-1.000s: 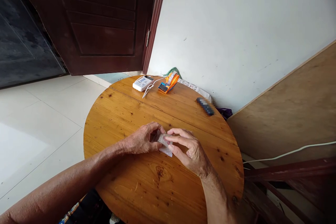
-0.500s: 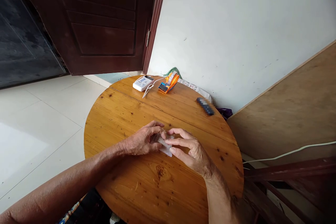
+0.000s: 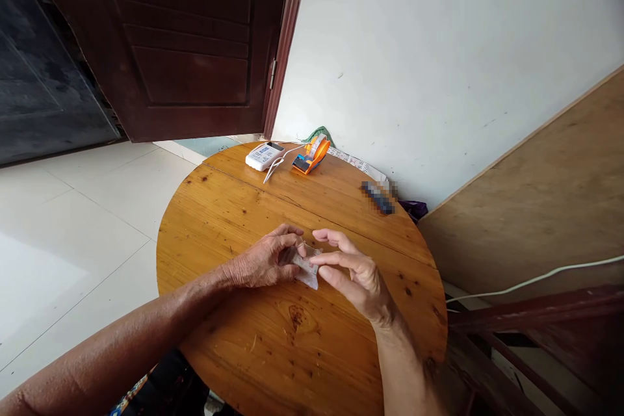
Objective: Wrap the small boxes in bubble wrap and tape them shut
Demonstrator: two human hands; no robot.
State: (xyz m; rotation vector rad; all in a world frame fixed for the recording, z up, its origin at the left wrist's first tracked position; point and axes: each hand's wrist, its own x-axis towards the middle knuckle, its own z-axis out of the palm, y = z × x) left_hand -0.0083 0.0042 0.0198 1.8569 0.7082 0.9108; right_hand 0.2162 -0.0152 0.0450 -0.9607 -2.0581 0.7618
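Now L hand [image 3: 268,261] has clear plastic pkt [image 3: 307,274] in grip, contents unclear, w/ R hand [image 3: 358,273] unclenched alongside.

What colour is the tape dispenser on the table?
Mostly orange, with some blue; the tape dispenser shows in the head view.

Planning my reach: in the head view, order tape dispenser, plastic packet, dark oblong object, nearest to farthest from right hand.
1. Clear plastic packet, left of the right hand
2. Dark oblong object, ahead, rightward
3. Tape dispenser, farther ahead, left
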